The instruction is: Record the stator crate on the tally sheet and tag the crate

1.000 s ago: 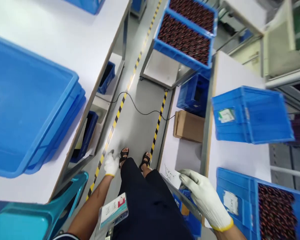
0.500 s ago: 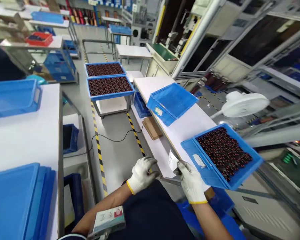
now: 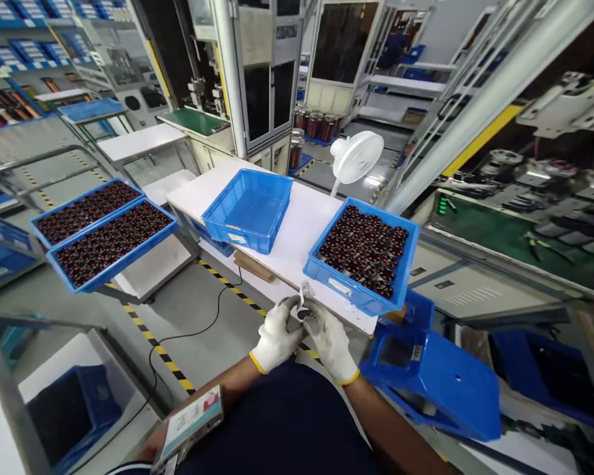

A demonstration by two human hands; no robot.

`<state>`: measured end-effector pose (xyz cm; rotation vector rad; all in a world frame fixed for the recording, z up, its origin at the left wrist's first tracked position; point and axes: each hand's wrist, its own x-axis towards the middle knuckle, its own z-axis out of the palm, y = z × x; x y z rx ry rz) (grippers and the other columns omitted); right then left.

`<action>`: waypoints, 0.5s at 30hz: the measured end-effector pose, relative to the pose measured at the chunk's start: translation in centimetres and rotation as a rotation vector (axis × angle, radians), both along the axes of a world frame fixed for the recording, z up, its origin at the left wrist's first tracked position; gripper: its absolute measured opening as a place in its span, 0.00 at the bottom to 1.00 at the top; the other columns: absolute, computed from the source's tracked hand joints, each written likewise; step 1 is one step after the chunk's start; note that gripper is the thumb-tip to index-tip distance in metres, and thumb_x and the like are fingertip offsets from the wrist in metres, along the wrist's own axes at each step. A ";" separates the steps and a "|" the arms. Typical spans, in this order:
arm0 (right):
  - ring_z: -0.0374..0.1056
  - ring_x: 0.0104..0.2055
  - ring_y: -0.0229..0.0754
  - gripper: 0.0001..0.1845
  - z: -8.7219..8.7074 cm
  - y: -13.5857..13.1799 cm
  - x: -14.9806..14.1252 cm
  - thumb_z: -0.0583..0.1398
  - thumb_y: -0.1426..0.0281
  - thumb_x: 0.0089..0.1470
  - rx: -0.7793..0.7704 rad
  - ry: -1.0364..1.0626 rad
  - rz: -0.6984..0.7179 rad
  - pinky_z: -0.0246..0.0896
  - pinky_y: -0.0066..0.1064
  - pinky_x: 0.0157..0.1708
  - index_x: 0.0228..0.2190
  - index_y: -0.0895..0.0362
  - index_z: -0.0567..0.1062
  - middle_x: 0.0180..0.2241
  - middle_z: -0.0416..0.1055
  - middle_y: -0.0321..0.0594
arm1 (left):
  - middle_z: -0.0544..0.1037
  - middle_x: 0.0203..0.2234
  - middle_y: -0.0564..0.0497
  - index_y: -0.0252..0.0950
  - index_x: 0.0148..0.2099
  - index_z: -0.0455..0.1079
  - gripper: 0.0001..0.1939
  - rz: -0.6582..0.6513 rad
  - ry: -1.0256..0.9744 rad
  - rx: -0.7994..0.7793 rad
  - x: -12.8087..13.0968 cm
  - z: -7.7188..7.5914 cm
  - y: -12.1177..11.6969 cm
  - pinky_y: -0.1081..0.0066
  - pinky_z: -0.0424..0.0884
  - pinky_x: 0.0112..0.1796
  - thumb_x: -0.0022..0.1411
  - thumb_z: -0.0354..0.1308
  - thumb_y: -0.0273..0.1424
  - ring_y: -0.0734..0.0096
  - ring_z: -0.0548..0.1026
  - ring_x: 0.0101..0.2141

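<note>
Both my hands wear white gloves with yellow cuffs and grey fingertips, and they meet in front of my body. A small white paper slip (image 3: 306,291) with dark handwriting sticks up between them. My right hand (image 3: 330,340) is closed on the slip's lower end, near a small dark piece (image 3: 303,315) whose kind I cannot make out. The fingers of my left hand (image 3: 277,335) are curled and pinch at the slip's left side. Just beyond, on the white table (image 3: 309,214), a blue bin (image 3: 317,269) holds many dark round parts with copper-coloured windings.
An empty blue bin (image 3: 251,204) sits farther left on the table. Two filled blue trays (image 3: 113,247) rest on a cart at left. A white fan (image 3: 359,157) stands behind the table. Blue crates (image 3: 445,376) are low at right; a black cable (image 3: 198,335) crosses the floor.
My view has turned right. My hands have come together, and my left hand has moved from apart to the paper slip that my right hand was holding.
</note>
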<state>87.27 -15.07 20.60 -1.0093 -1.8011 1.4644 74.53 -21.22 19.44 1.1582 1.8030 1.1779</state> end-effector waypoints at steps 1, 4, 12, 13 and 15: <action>0.70 0.49 0.46 0.23 0.1 0.5 0.2 0.57 0.56 0.56 -0.003 0.008 0.030 0.66 0.37 0.50 0.49 0.55 0.71 0.49 0.72 0.45 | 0.73 0.52 0.46 0.40 0.57 0.65 0.26 0.006 -0.155 0.001 -0.5 -0.2 1.0 0.59 0.66 0.54 0.54 0.60 0.32 0.59 0.70 0.52; 0.69 0.49 0.48 0.25 0.0 2.5 0.7 0.56 0.55 0.56 -0.015 -0.096 -0.059 0.66 0.38 0.50 0.50 0.56 0.71 0.50 0.72 0.46 | 0.77 0.47 0.43 0.33 0.51 0.69 0.21 0.005 -0.589 0.026 -1.9 -0.9 4.0 0.63 0.69 0.51 0.56 0.60 0.35 0.61 0.73 0.48; 0.70 0.33 0.44 0.26 -1.4 8.7 2.6 0.56 0.55 0.53 -0.284 -0.237 -0.168 0.68 0.36 0.34 0.48 0.59 0.71 0.35 0.75 0.43 | 0.78 0.41 0.45 0.32 0.47 0.72 0.17 -0.171 -0.717 -0.027 -2.9 -2.8 8.6 0.67 0.69 0.46 0.57 0.61 0.37 0.66 0.74 0.42; 0.70 0.31 0.44 0.24 -1.6 9.0 2.7 0.56 0.56 0.53 -0.360 -0.222 -0.151 0.67 0.34 0.31 0.45 0.59 0.73 0.30 0.74 0.41 | 0.78 0.41 0.45 0.32 0.47 0.72 0.18 -0.206 -0.725 -0.044 -3.0 -3.2 9.0 0.67 0.69 0.47 0.58 0.60 0.37 0.66 0.74 0.42; 0.69 0.28 0.43 0.20 -2.0 8.9 2.7 0.57 0.58 0.51 -0.434 -0.226 -0.195 0.66 0.33 0.29 0.39 0.59 0.75 0.26 0.73 0.39 | 0.78 0.40 0.46 0.32 0.48 0.72 0.18 -0.275 -0.735 -0.089 -3.2 -4.0 10.0 0.66 0.69 0.47 0.59 0.60 0.38 0.67 0.74 0.41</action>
